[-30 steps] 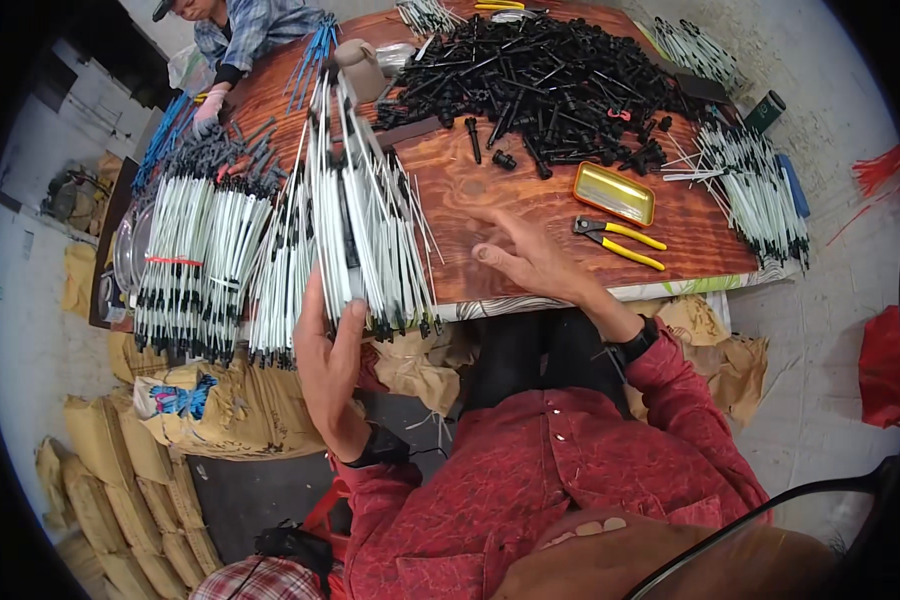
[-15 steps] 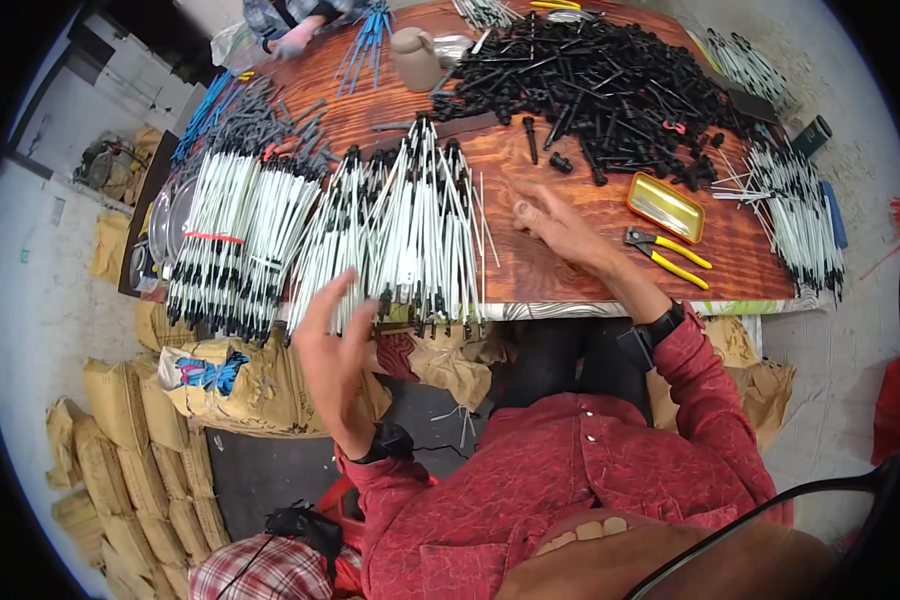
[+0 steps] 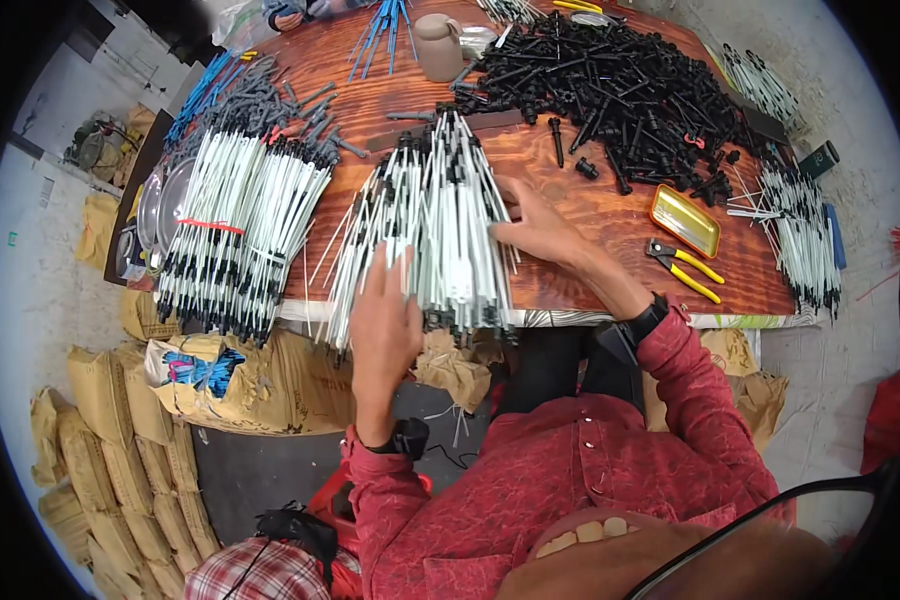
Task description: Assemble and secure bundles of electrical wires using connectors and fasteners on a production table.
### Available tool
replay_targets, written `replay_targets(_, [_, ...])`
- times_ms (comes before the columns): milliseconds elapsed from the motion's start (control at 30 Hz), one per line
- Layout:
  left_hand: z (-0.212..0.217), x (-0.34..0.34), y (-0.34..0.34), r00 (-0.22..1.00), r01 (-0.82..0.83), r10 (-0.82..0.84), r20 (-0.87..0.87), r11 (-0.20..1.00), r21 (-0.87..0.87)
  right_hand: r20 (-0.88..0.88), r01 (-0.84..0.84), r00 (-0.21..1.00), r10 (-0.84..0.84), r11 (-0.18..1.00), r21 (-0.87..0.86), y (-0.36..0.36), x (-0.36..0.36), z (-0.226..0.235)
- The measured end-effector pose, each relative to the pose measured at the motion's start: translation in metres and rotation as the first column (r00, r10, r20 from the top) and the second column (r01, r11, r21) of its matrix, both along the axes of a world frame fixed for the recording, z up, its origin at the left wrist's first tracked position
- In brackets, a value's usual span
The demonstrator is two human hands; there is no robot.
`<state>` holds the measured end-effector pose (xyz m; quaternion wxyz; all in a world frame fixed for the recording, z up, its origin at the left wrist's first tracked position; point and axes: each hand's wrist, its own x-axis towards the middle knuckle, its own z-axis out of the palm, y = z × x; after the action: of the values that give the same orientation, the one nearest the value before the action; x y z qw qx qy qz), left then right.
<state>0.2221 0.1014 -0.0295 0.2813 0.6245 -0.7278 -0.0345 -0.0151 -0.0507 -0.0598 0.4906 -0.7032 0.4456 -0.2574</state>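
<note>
Left grip (image 3: 383, 330), right grip (image 3: 548, 237): spread against white rods (image 3: 457, 245) | I judge these unbound | banded bundle (image 3: 202, 250) leftward, seemingly done

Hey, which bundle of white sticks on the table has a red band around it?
The leftmost bundle: its red band crosses the front. The neighbouring bundle shows a pale tie; the sticks by the left hand show no red band.

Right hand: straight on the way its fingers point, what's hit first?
Likely the white rods piled just left of the right hand; its fingertips may already touch them, depth unclear.
</note>
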Motion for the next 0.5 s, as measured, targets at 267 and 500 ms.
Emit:
replay_targets(267, [-0.004, -0.025, 0.016, 0.994, -0.052, 0.048, -0.101, 0.998, -0.039, 0.226, 0.068, 0.97, -0.087, 0.994, 0.089, 0.033, -0.02, 0.003])
replay_targets(500, [-0.019, 0.0, 0.013, 0.931, -0.129, 0.119, -0.346, 0.992, -0.008, 0.236, 0.139, 0.969, -0.08, 0.96, -0.244, 0.022, -0.027, -0.05])
